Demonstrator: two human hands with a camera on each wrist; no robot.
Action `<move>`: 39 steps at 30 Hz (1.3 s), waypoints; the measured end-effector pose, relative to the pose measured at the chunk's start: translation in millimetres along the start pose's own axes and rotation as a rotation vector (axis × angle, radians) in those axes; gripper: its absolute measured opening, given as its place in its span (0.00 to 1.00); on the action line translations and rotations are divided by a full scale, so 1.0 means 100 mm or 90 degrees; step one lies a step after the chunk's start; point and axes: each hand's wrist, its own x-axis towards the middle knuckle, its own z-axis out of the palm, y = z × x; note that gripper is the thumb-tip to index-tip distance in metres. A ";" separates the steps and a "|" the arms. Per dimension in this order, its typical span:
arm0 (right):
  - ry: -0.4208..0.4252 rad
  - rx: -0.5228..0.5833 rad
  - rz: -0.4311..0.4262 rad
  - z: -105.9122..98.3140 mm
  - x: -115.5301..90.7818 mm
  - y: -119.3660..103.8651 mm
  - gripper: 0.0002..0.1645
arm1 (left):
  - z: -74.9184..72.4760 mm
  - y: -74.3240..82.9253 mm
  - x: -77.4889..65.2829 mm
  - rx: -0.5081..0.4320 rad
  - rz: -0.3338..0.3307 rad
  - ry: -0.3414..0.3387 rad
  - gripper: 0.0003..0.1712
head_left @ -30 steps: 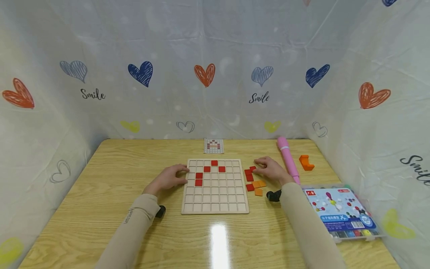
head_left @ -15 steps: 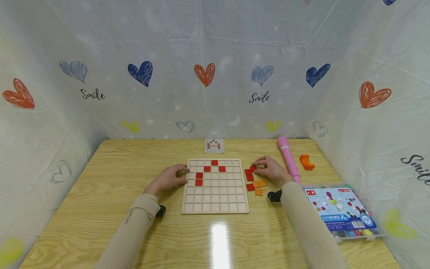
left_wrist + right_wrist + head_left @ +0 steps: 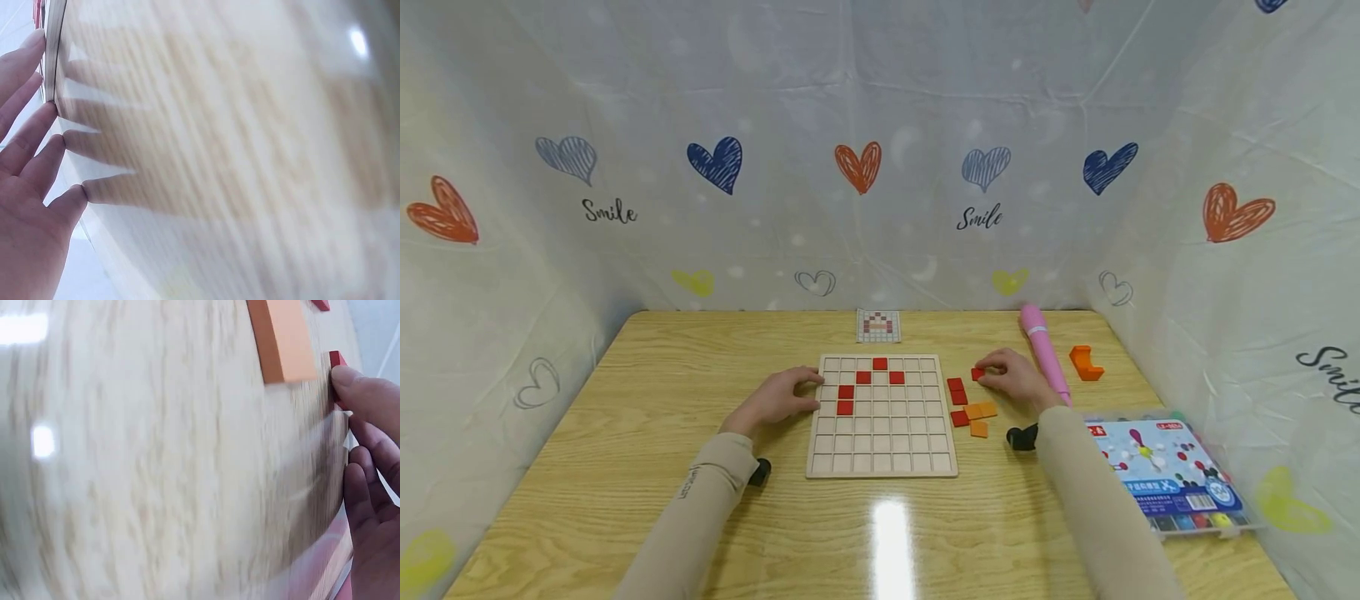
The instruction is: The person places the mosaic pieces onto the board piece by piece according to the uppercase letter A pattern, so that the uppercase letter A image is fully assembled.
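Plainly, in the head view, the red tile (image 3: pixel 977 374) at the fingertips of the right hand (image 3: pixel 1013 379) lies to the right of the wooden grid board (image 3: pixel 902 444), level with its far rows and apart from it. The right hand is much the nearer; the left hand (image 3: pixel 778 396) is on the opposite side, its fingers loosely spread at the board's left edge, gripping nothing. The tile is small, square and flat, so no long axis stands out. Toward the board from it, on the desk (image 3: pixel 700 350), lies a pair of red tiles (image 3: pixel 956 390), with another red piece and some orange tiles (image 3: pixel 979 410) nearer the person.

From the left wrist, the fingers are extended and apart, their tips along the board's side and the desk; the tile cannot be picked out.

From the right wrist, the thumb presses the tile with the fingers curled behind, seemingly in a pinch. The tile looks plain and glossless, with a straight edge; an orange block sits near, well short of the hand.
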 end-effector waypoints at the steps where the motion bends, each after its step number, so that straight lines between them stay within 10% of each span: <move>1: -0.003 0.002 0.009 -0.01 -0.01 0.01 0.21 | 0.00 0.00 0.00 0.000 0.000 -0.001 0.24; 26: 0.031 0.016 0.059 -0.03 -0.04 0.01 0.18 | 0.02 0.00 -0.01 -0.001 0.015 0.010 0.24; 39: 0.077 -0.014 0.046 0.04 0.00 -0.41 0.20 | 0.01 -0.04 0.03 -0.009 -0.005 -0.003 0.25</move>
